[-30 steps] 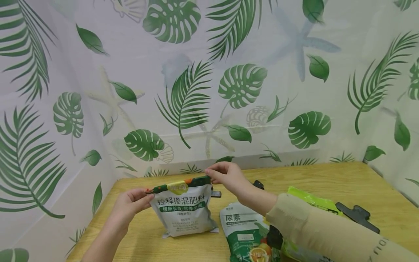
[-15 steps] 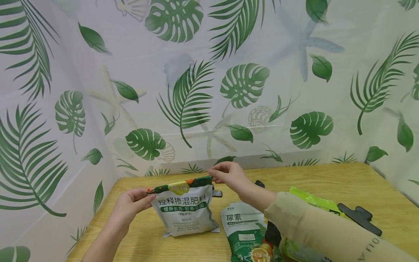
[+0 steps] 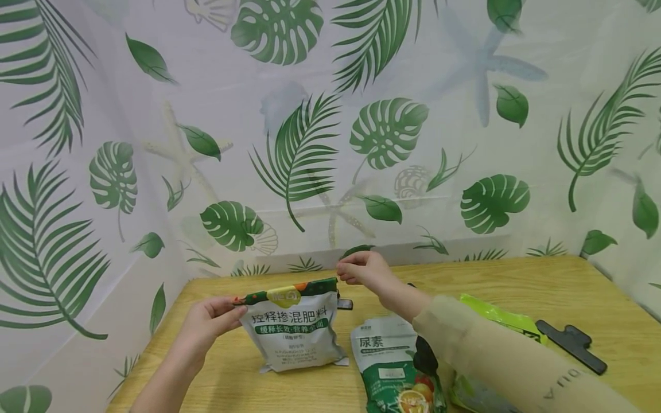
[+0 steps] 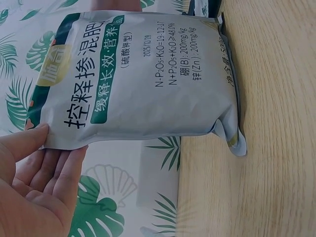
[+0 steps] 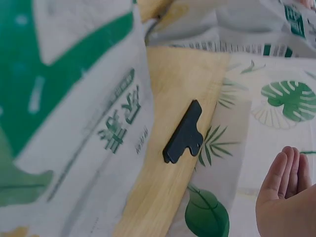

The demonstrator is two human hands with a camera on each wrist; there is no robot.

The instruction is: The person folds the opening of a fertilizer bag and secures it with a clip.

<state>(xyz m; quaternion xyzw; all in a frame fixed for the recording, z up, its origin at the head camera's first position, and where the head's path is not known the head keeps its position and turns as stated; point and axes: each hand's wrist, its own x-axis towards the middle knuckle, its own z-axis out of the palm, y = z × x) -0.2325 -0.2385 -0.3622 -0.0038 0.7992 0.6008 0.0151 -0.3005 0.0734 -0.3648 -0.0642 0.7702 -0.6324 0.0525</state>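
A white fertilizer bag [image 3: 294,330] with a green and yellow rolled-down top stands upright on the wooden table. My left hand [image 3: 209,321] pinches its top left corner, thumb in front; the left wrist view shows this hand [image 4: 42,182] at the bag [image 4: 153,79] closely. Just beyond the opposite top corner is my right hand [image 3: 369,272], apart from the bag in the head view. The right wrist view shows this hand [image 5: 286,192] with nothing between its extended fingers. A black clip [image 5: 185,133] lies on the table there.
A white and green bag [image 3: 384,361] with fruit printed on it lies right of the fertilizer bag. My right sleeve partly covers a lime-green bag [image 3: 496,312], with another black clip [image 3: 570,347] beside it. Leaf-patterned cloth [image 3: 320,241] backs the table [image 3: 516,278].
My right hand has let go of the bag's top right corner and moved slightly right. The left hand keeps its pinch, and the bag stays upright.
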